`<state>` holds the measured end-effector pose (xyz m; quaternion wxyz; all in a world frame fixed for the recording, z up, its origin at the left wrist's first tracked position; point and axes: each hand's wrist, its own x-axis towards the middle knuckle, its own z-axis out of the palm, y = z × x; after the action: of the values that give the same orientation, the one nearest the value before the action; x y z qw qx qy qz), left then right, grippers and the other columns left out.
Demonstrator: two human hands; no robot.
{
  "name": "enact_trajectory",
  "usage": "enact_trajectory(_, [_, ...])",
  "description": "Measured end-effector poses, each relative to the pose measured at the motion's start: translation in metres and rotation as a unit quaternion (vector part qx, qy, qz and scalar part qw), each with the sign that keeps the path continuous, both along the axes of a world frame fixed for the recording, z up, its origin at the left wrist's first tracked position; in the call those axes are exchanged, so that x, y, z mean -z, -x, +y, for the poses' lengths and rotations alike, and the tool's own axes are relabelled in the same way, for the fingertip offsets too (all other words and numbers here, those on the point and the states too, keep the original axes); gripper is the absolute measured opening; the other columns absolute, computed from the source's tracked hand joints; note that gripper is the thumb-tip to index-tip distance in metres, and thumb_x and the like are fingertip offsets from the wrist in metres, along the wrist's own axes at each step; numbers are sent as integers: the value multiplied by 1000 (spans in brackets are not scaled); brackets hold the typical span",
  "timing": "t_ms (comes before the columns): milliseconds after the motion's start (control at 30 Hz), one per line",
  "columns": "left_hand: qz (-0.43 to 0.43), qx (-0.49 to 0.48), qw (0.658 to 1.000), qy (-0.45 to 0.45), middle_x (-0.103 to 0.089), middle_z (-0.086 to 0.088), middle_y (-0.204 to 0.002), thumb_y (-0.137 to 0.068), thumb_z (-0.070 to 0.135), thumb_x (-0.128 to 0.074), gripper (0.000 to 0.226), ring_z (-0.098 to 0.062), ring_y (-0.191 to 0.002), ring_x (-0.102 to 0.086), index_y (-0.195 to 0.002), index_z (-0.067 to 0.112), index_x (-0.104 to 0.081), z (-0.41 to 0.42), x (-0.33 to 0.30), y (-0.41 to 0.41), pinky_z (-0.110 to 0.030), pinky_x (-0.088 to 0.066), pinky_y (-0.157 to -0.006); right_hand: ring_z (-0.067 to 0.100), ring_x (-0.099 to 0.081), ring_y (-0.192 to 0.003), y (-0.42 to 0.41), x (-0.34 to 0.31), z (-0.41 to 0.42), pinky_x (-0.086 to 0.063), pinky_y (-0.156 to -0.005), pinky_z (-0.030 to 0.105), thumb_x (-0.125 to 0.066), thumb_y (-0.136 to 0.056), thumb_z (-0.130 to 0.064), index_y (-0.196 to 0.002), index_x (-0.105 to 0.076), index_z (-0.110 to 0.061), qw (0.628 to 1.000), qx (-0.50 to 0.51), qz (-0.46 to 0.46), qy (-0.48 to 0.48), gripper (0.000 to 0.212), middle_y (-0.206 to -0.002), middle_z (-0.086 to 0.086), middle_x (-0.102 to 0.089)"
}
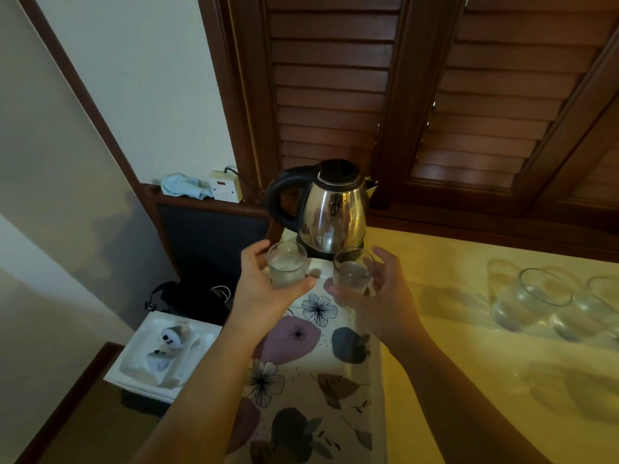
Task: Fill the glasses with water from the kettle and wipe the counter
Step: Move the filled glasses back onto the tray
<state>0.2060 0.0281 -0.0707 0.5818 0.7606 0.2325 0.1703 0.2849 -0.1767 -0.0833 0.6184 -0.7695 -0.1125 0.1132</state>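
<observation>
While both short clear glass tumblers sit close in front of the stainless-steel electric kettle with the black handle (pixel 330 205), we have one in each hand: our left hand (pixel 264 286) curls its grip round the left tumbler (pixel 287 264), which looks roughly half full of water, and our right hand (pixel 378 289) wraps its grip round the right tumbler (pixel 353 272), where a lower level of water seems to show, though we cannot be sure of it. We judge that the two are kept this near the kettle so that pouring needs only a short tilt, and gripped low on the sides so the rims stay free. Whether their bases touch the surface or hang just above it we cannot tell. The kettle stands upright on its base at the far end of the white floral-print cloth (pixel 311 380) that covers this part of the tabletop, lid closed, spout turned to the right. Well apart to the right, more clear tumblers (pixel 542 296) stand clustered on the yellow tabletop (pixel 469 380), seemingly not yet filled. A crumpled pale blue cloth (pixel 184 186) lies on the dark wooden ledge beside a white wall socket (pixel 226 190), likely kept there for the wiping.
</observation>
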Motion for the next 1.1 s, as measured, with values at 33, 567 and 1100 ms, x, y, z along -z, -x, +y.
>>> enact_trajectory(33, [-2,0,1000,-21,-51,21,-140,-65,33,-103,111,10,-118,-55,-152,36,-35,-2,-6,5,-21,-49,-103,7,-52,-139,3,-3,-5,-43,-90,8,-101,-71,-43,-162,-31,-32,1000,-2,-1,-2,115,-151,-13,-54])
enact_trajectory(567, [-82,141,965,-204,-37,30,-145,-88,63,-72,80,4,-137,-38,-156,44,-35,-208,-41,-13,-22,-37,-105,17,-66,-104,50,-10,-176,-60,-81,50,-71,-99,-38,-117,-57,-31,907,348,-237,17,23,-113,-5,-63])
enact_trajectory(1100, [47,127,988,-76,-54,8,-149,-75,54,-92,103,-4,-125,-50,-156,40,-29,-344,2,-99,-14,-42,-93,23,-48,-148,-17,8,-288,-48,-116,46,-88,-88,-33,-165,-28,-23,941,325,-62,74,98,-162,5,-48])
